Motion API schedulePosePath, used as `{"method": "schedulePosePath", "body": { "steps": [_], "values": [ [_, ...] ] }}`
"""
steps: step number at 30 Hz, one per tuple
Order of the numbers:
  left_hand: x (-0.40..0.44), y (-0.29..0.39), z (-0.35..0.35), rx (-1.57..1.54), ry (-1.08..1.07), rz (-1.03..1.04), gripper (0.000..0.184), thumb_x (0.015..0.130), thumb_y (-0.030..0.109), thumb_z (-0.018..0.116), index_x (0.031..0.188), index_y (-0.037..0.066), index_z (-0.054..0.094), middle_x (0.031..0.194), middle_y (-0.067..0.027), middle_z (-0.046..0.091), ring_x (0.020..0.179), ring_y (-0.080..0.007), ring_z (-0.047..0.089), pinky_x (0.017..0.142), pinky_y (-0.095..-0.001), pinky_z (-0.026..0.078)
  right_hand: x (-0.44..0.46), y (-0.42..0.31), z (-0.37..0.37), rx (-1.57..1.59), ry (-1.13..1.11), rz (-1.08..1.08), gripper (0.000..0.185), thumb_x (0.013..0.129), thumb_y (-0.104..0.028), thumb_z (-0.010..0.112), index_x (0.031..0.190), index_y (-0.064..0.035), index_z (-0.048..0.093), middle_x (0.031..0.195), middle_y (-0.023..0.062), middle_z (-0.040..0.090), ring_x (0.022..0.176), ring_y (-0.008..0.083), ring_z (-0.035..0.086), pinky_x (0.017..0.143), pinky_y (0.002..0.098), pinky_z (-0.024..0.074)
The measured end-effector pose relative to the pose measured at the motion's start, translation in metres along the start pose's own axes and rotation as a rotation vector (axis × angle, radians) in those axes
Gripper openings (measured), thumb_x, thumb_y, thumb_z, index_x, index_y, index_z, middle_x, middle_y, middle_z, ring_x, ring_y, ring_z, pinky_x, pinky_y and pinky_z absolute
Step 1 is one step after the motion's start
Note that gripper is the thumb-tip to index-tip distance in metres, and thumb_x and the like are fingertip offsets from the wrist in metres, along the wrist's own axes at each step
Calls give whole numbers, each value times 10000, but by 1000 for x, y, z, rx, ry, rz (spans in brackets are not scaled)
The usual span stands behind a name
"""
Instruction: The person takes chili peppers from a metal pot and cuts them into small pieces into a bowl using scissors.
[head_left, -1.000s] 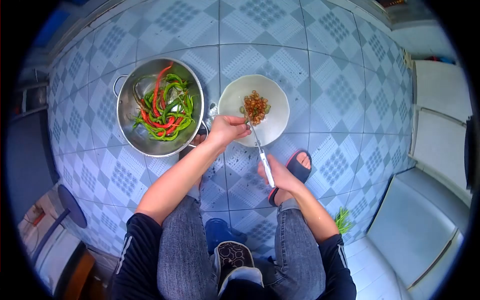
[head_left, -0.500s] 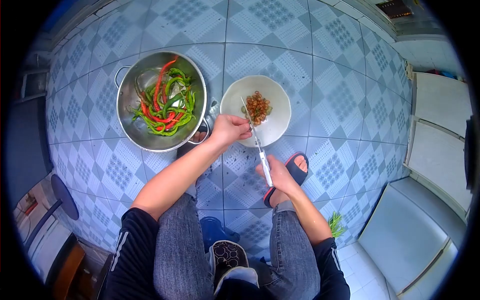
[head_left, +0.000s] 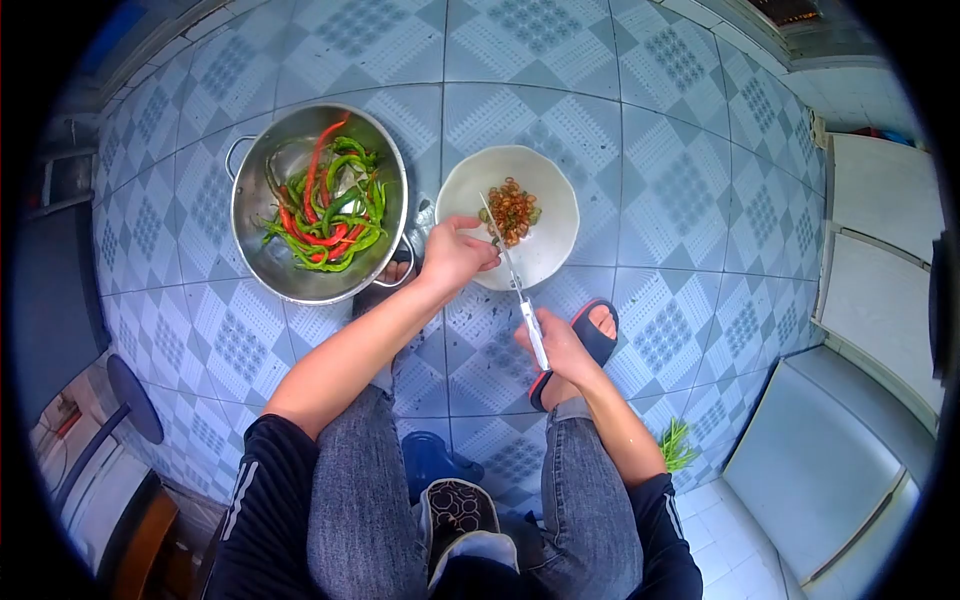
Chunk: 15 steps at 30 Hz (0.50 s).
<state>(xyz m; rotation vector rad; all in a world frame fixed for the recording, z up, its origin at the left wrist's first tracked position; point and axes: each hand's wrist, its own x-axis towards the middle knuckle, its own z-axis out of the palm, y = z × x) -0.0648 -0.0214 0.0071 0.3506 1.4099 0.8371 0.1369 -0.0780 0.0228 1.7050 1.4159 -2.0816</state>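
My right hand (head_left: 560,347) is wrapped round the white handles of a pair of scissors (head_left: 533,333). Their long metal blades reach over a white bowl (head_left: 555,180), close to my left fingertips. Inside the bowl lies a small heap of cut chili pieces (head_left: 515,210), mostly reddish-brown with some green. My left hand (head_left: 458,254) is over the bowl's left rim, thumb and fingers bent together beside the blades. What it pinches is small and mostly hidden. Left of the bowl, a steel pot (head_left: 398,160) contains whole red and green chilies (head_left: 325,205).
All this stands on a blue patterned tile floor (head_left: 670,150). My sandalled foot (head_left: 597,325) is just below the bowl, and a blue plastic object (head_left: 430,465) lies between my legs. Green leaves (head_left: 677,447) show at right, near a pale cabinet (head_left: 800,450).
The view has shifted slightly. My left index finger has lifted a little away from the other fingers; the scissors stay in nearly the same place over the bowl.
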Motion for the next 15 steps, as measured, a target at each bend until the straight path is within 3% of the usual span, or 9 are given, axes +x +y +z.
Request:
{"method": "schedulePosePath", "body": {
  "steps": [5, 9, 11, 15],
  "values": [
    [1, 2, -2, 190, 2, 101, 450, 706, -90, 609, 1044, -44, 316, 772, -190, 600, 696, -234, 629, 624, -295, 543, 0, 13, 4, -104, 109, -166, 407, 755, -318, 663, 865, 25, 473, 720, 130, 567, 694, 207, 582, 611, 321, 442],
    [2, 0, -2, 316, -6, 209, 452, 674, -85, 633, 980, -16, 309, 744, -173, 604, 667, -221, 627, 591, -285, 531, 0, 4, 2, -90, 132, -166, 395, 752, -320, 665, 842, 15, 476, 708, 111, 555, 671, 179, 562, 597, 307, 436],
    [5, -5, -4, 325, 3, 236, 451, 680, -76, 634, 986, -17, 309, 744, -174, 605, 671, -219, 627, 590, -283, 530, 1, 3, -2, 76, -12, -13, 427, 738, -343, 676, 861, 7, 464, 722, 107, 539, 665, 163, 531, 590, 308, 428],
    [6, -5, -3, 295, 7, 243, 411, 706, -48, 628, 977, -7, 322, 759, -189, 612, 680, -224, 632, 596, -290, 529, -2, 6, 2, 120, 0, -72, 443, 737, -363, 674, 865, 1, 455, 713, 94, 520, 649, 145, 499, 577, 303, 420]
  ]
}}
